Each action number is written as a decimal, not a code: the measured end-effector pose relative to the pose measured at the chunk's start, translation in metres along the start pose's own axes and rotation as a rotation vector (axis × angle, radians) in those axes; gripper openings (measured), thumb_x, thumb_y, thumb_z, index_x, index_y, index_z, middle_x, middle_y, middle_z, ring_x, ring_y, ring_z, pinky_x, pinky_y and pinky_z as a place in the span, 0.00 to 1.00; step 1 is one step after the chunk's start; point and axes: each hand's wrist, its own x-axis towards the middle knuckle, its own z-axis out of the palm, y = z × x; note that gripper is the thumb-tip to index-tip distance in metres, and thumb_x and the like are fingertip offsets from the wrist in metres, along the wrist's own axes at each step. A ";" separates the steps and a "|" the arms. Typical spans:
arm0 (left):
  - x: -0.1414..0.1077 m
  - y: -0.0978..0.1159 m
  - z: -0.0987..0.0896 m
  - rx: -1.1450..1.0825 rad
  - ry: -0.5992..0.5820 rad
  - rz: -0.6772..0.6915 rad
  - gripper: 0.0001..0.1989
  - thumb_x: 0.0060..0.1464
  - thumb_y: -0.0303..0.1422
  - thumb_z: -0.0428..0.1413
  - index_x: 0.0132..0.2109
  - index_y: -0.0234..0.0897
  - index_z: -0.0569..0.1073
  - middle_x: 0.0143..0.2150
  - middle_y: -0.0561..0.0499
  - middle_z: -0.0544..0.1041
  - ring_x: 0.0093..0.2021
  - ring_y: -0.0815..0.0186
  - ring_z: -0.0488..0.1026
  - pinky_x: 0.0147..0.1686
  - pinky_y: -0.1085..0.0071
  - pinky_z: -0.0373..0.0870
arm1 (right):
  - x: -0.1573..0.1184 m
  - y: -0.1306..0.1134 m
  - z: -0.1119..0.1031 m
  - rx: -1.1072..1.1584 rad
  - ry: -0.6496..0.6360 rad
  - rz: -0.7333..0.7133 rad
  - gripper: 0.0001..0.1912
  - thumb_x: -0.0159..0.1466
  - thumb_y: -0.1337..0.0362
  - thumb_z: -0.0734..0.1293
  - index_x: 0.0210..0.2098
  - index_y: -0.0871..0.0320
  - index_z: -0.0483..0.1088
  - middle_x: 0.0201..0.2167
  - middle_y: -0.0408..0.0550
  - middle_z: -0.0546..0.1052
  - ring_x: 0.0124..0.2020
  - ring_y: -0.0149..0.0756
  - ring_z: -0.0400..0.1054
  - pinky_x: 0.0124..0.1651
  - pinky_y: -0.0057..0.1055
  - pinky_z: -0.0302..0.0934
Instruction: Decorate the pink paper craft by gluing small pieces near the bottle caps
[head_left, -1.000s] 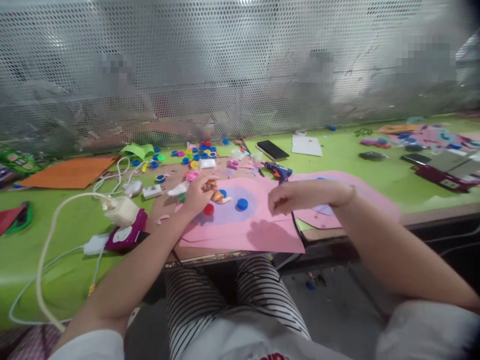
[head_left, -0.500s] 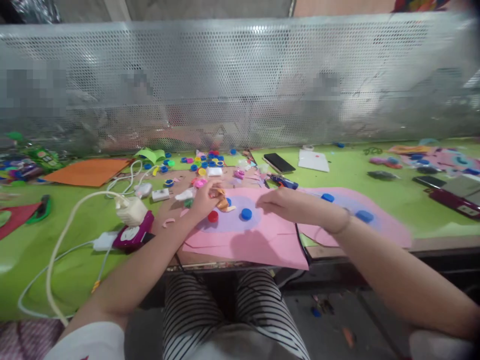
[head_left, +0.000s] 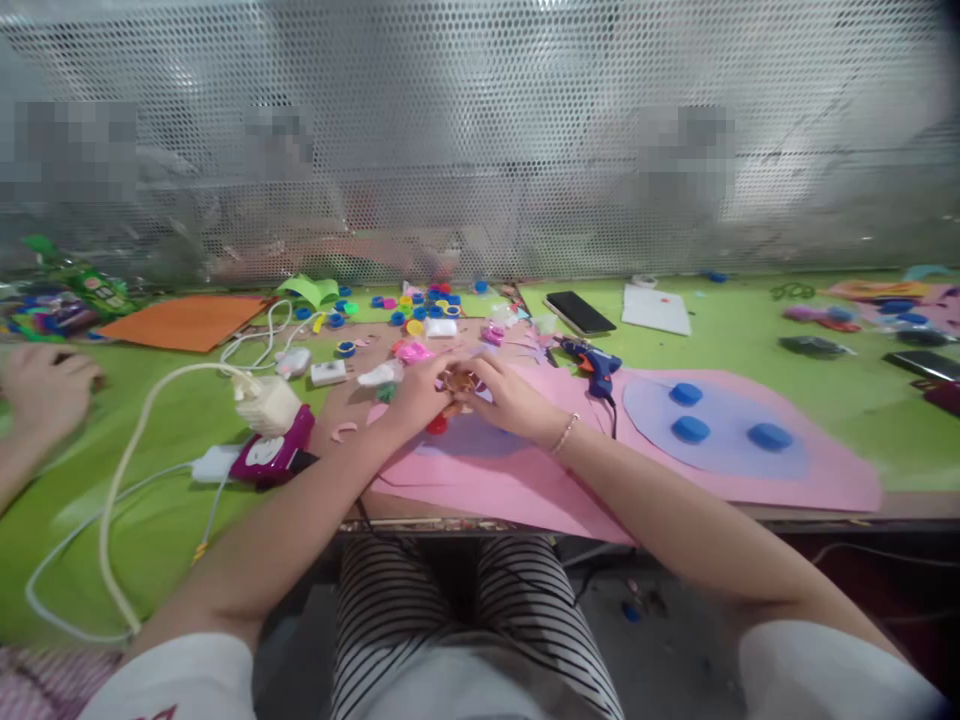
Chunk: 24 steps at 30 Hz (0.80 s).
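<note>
Over the near pink sheet (head_left: 510, 495), my left hand (head_left: 421, 395) and my right hand (head_left: 517, 398) meet with curled fingers around a small brown-and-tan piece (head_left: 460, 382). The fingers cover much of it, so its kind is unclear. Just below them a red bottle cap (head_left: 437, 425) rests on the sheet's lilac oval (head_left: 469, 440). A blue glue gun (head_left: 596, 366) lies beyond my right hand, its cord trailing toward me. Right of it, a second pink sheet (head_left: 840, 480) bears a lilac oval with blue caps (head_left: 691, 429).
Several loose caps (head_left: 439, 300) lie toward the perforated metal panel (head_left: 480, 150). A purple power adapter (head_left: 274, 450) with looping cables sits at left. Farther back are a black phone (head_left: 580, 312) and orange paper (head_left: 184, 322). Another person's hand (head_left: 49, 385) is at far left.
My right hand has moved left to join my left hand at the brown-and-tan piece. The view has shifted, and another person's hand has appeared at far left.
</note>
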 end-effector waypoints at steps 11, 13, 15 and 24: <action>0.003 -0.012 0.008 -0.361 -0.117 -0.130 0.20 0.44 0.27 0.59 0.48 0.38 0.72 0.46 0.47 0.76 0.44 0.63 0.74 0.45 0.65 0.71 | 0.005 0.013 -0.006 0.589 0.080 0.461 0.08 0.60 0.60 0.62 0.31 0.59 0.68 0.28 0.45 0.72 0.29 0.30 0.67 0.35 0.30 0.64; 0.003 -0.012 0.007 -0.420 -0.151 -0.161 0.21 0.44 0.26 0.59 0.48 0.37 0.71 0.46 0.47 0.76 0.44 0.63 0.74 0.46 0.64 0.70 | 0.005 0.015 -0.005 0.752 0.131 0.515 0.10 0.58 0.57 0.64 0.29 0.59 0.67 0.28 0.44 0.71 0.30 0.28 0.66 0.37 0.29 0.64; 0.002 -0.008 0.006 -0.526 -0.186 -0.205 0.22 0.46 0.28 0.59 0.50 0.38 0.70 0.47 0.46 0.75 0.44 0.63 0.74 0.45 0.64 0.71 | 0.006 0.017 -0.005 0.889 0.206 0.553 0.12 0.56 0.55 0.67 0.29 0.59 0.67 0.27 0.42 0.70 0.29 0.27 0.65 0.36 0.27 0.63; 0.000 -0.003 0.006 -0.889 -0.280 -0.345 0.23 0.46 0.28 0.60 0.51 0.37 0.68 0.49 0.44 0.73 0.40 0.64 0.75 0.45 0.63 0.72 | 0.007 0.021 -0.005 1.125 0.360 0.621 0.13 0.49 0.58 0.72 0.26 0.58 0.67 0.27 0.40 0.69 0.29 0.25 0.65 0.36 0.25 0.63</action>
